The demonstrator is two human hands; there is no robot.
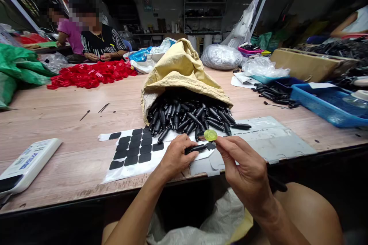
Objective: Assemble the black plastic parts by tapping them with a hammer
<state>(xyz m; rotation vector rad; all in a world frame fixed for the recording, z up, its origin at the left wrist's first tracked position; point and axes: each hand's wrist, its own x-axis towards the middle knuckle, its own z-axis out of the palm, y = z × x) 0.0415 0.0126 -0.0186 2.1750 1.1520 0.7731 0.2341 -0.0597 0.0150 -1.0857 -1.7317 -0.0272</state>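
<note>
My left hand is closed around a black pen-like part near the table's front edge. Just to its right, my right hand pinches a small round yellow-green translucent disc between thumb and fingertips. The disc is close to the black part's end; whether they touch I cannot tell. Behind both hands, a heap of similar black parts spills from the mouth of a yellow woven sack. Left of my left hand lies a white sheet with rows of black rounded-square stickers.
A grey board lies at the right front. Beyond it is a blue tray. A white device sits at the left edge. Red parts are piled farther back, before a person in a striped top.
</note>
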